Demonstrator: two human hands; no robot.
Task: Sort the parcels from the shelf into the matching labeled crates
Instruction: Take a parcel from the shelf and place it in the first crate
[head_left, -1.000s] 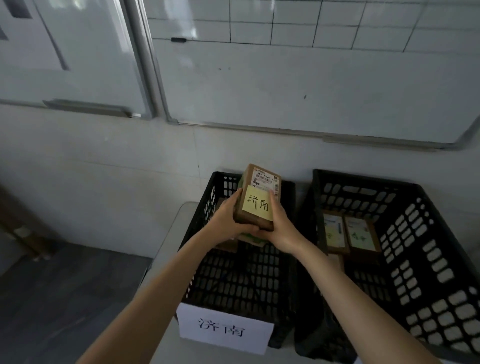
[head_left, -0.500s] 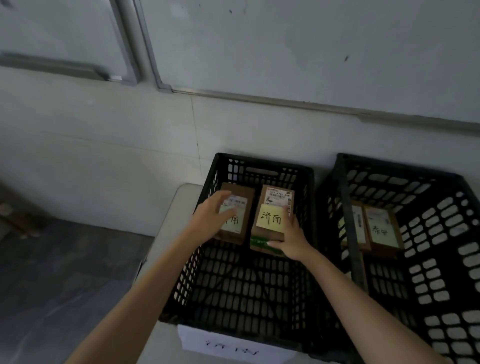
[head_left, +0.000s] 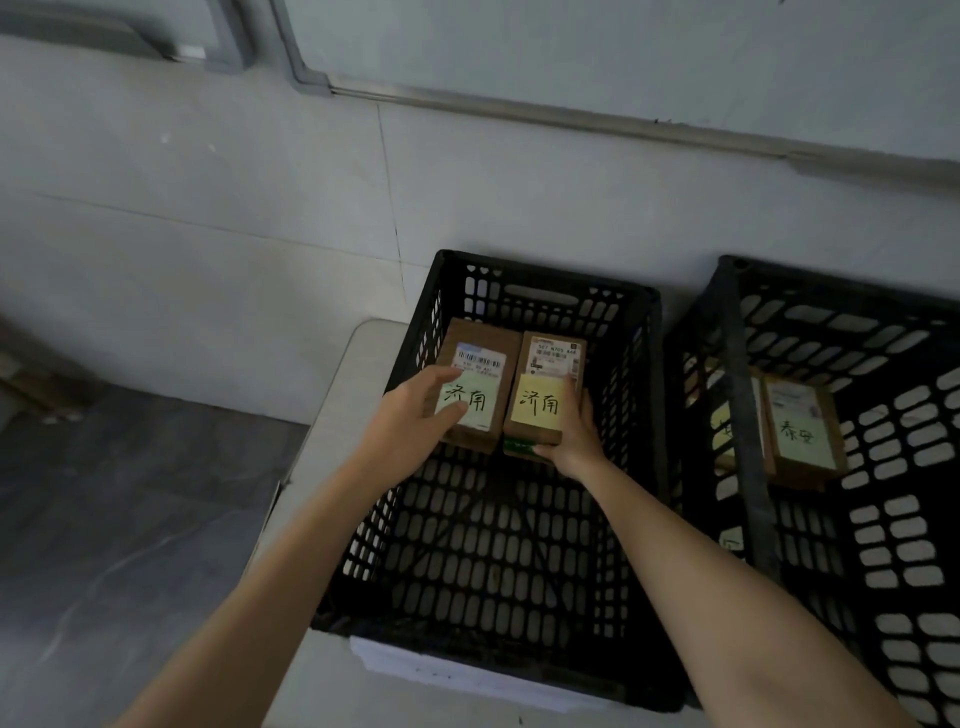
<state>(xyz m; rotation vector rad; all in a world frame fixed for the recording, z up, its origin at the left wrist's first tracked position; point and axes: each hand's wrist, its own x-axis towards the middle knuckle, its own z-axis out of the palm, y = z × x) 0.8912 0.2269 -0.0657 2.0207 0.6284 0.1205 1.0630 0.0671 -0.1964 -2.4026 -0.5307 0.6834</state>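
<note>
Inside left crate (head_left: 550, 275), parcel (head_left: 544, 397) in right grip (head_left: 574, 436)

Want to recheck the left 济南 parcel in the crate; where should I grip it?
Probably by its short ends, from above: the left parcel lies label up, its right long side sits against the neighbouring parcel, while its near end faces open crate floor.

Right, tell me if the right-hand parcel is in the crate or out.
In. The parcel is below the rim of the crate, beside a second parcel, with the right hand gripping it.
</note>
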